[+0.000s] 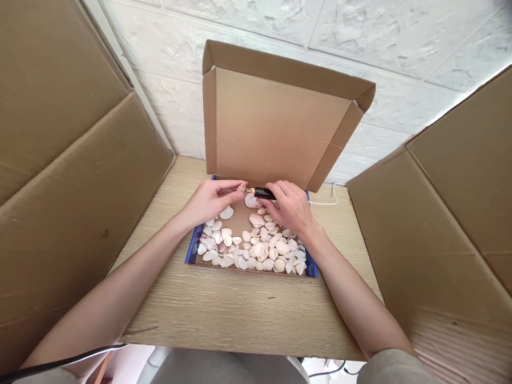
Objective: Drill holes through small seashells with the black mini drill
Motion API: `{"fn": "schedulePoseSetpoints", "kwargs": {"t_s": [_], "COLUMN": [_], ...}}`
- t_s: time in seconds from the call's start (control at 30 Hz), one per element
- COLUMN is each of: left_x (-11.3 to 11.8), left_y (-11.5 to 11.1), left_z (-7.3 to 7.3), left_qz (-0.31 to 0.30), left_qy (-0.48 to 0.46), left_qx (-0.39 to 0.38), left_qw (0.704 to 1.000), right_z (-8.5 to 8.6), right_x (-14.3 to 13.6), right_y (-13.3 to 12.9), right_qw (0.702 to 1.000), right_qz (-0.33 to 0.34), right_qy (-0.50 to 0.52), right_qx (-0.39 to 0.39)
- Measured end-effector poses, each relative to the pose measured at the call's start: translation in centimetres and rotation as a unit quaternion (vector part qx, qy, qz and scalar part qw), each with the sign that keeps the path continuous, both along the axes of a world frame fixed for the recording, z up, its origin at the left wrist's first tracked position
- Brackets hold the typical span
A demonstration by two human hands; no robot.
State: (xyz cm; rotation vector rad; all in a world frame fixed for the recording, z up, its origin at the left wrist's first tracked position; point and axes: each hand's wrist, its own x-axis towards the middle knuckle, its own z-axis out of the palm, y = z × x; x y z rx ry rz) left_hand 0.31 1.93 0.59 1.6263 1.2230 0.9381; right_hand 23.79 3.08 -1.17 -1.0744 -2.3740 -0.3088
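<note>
Between the thumb and fingers of my left hand (218, 198) is a small reddish-brown patterned seashell (241, 187). My right hand (288, 205) is closed around a short black-handled tool (264, 193). Its thin gold-coloured end points left and reaches close to the shell; whether they touch I cannot tell. Both hands are over the far part of an open cardboard box (238, 217) with blue side walls. Many pale seashells (260, 250) lie loose in it, mostly along the near side and to the right. My right hand hides some of them.
The box's raised lid (280, 128) stands behind my hands, near a white brick-patterned wall (256, 21). Tall cardboard panels (80, 176) flank the wooden table (240, 304) on both sides. A white cable (335, 196) runs along the table right of the box.
</note>
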Motion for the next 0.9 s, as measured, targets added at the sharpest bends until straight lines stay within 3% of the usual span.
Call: {"fn": "schedulePoseSetpoints", "kwargs": {"t_s": [0.1,0.23,0.3,0.47,0.57,0.73,0.9], "left_x": [0.06,0.01,0.0,0.11,0.19,0.21,0.08], "left_y": [0.02,-0.01,-0.05,-0.19,-0.24,-0.11,0.07], "left_z": [0.01,0.02,0.09,0.34,0.47,0.26,-0.22], "left_qz": [0.006,-0.021,-0.036,0.013,0.032,0.054,0.028], "left_qy": [-0.009,0.002,0.01,-0.021,-0.033,-0.058,-0.056], "left_qx": [-0.008,-0.011,-0.015,-0.024,-0.034,-0.026,0.002], "left_qw": [1.0,1.0,0.999,0.999,0.998,0.997,0.998], "right_z": [0.14,-0.34,-0.47,0.01,0.22,-0.05,-0.21], "right_x": [0.04,0.04,0.01,0.06,0.05,0.0,0.3], "right_y": [0.11,-0.04,-0.09,0.19,0.32,0.17,0.04], "right_qw": [1.0,0.997,0.995,1.0,0.999,0.997,0.988], "right_qz": [-0.009,0.004,0.01,0.016,0.021,0.035,0.024], "right_qy": [0.004,0.013,0.014,0.017,0.025,0.054,0.045], "right_qx": [0.019,-0.082,-0.094,0.012,0.025,-0.047,-0.149]}}
